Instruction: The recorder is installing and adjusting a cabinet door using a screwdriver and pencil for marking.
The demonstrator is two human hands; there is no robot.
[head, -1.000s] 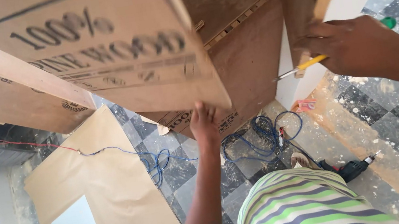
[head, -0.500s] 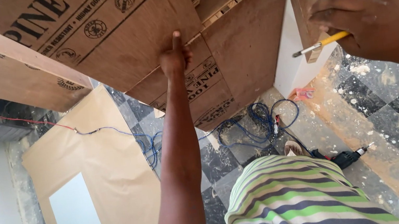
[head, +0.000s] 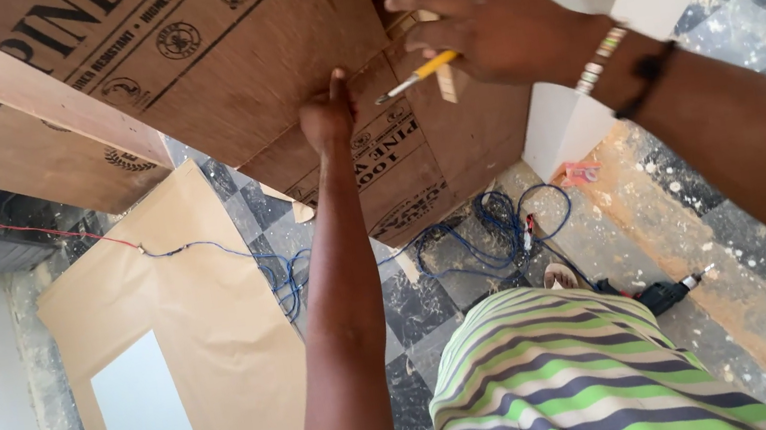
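The right hand pinches a yellow pencil between thumb and fingers, closed on it, with the dark tip pointing left toward the left hand. The left hand is pressed against the lower edge of a brown plywood panel, fingers curled with one raised along the edge; whether it grips or only braces the panel cannot be told. The pencil sits just right of that hand, over the seam where the panel meets a second plywood face, beside a narrow pale wood strip.

Below the panels there is open room down to the floor. The plywood is flat, smooth and printed in black. The floor is dark and light checked tile, dusty and paint-spattered at right. A blue cable coils near the panel foot, a dark power drill lies right of it, and tan sheet boards lie at left.
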